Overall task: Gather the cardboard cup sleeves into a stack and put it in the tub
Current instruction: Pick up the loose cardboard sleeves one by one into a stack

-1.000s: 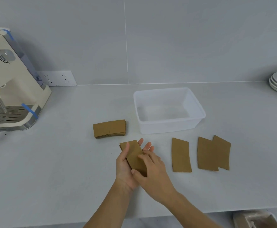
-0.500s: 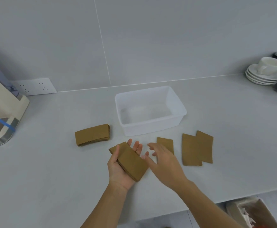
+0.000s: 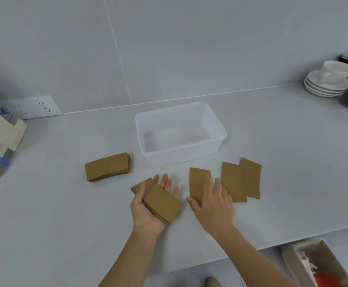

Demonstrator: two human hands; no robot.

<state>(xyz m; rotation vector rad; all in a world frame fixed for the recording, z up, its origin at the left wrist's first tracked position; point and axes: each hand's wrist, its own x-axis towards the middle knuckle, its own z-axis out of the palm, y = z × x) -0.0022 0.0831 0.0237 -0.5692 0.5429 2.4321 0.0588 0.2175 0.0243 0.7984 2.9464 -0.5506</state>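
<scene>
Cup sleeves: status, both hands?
Left hand palm up, holding small sleeve stack. Right hand open, flat on single sleeve. Two overlapping sleeves and another stack on counter. Tub empty, path clear.

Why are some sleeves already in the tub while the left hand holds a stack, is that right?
Not quite. The head view shows the tub has no sleeves in it. The left hand does hold a stack; the others lie on the counter.
</scene>
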